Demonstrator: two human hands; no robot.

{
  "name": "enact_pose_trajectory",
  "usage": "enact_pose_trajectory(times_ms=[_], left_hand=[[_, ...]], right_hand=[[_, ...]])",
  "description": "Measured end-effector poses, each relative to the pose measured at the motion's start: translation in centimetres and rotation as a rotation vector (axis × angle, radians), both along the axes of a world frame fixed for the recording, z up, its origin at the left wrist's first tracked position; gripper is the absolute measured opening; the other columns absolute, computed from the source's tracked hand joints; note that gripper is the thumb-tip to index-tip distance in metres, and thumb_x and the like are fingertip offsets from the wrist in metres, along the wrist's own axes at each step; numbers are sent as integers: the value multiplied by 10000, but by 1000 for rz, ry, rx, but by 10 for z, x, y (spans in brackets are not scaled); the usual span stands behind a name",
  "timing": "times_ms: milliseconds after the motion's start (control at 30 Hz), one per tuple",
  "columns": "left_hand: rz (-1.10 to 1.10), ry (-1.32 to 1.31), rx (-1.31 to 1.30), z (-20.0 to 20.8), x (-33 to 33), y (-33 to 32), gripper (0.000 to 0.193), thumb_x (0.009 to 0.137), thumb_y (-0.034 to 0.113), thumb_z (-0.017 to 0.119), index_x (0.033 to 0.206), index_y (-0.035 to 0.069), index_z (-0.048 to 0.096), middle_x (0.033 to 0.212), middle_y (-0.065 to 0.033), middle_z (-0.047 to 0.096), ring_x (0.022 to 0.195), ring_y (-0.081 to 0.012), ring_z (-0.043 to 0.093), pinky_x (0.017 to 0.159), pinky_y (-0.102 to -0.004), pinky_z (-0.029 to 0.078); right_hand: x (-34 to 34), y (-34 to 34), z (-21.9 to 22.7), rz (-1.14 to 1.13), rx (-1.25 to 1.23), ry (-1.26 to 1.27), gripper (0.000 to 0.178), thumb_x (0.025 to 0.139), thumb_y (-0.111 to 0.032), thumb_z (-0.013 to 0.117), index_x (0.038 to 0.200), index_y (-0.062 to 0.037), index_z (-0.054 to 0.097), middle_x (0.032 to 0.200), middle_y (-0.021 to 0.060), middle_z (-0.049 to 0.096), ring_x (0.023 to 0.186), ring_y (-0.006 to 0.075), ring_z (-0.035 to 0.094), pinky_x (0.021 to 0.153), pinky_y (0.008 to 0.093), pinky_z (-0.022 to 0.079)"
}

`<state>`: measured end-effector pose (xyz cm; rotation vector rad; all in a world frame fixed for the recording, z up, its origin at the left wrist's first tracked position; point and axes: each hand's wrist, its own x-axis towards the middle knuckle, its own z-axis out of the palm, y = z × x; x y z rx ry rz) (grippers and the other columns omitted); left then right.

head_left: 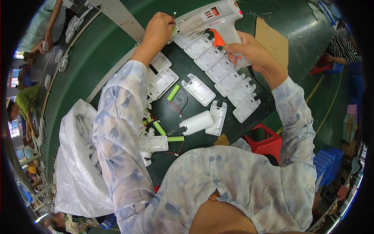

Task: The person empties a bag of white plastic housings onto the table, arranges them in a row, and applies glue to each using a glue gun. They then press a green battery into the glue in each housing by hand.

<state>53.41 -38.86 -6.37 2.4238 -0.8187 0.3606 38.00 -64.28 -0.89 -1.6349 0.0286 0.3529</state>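
My right hand (249, 50) is wrapped round the handle of a white hot glue gun (230, 27) with an orange trigger. The gun's nozzle points left, toward my left hand (157, 31). That hand is closed on a green battery (173, 33), mostly hidden by the fingers; a short wire lead with a small connector (174, 15) sticks up from it. Below the gun, white plastic housings (218, 72) lie open side up in a slanting row. Nearer me are a loose open housing (199, 90), a closed-looking white case (198, 122) and a green battery with wires (173, 93).
More green batteries (159, 127) and white housings (154, 143) lie by my left forearm. A white sack (78, 156) of parts stands at left. Cardboard (272, 41) rests at the back right. A red stool (267, 142) is at right. Other people work beyond the left conveyor.
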Motion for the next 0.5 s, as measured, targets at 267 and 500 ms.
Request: enact_pose_trajectory(times_ms=[267,500], left_hand=[[-11,36,-35,-14,2,-4,136,838,145,725,944,70,763,1061,-124,662,1002,-314,637,890,-399,515],[88,-4,-1,-1,-14,2,266,855,115,693,1107,32,711,1165,-159,662,1079,-360,630,939,-434,503]], right_hand=[[-2,-4,2,0,-10,13,303,866,-167,692,1092,12,598,750,54,591,606,128,551,552,298,439],[1,1,3,4,13,5,284,863,-174,693,1055,5,586,729,55,591,596,124,551,545,298,437]])
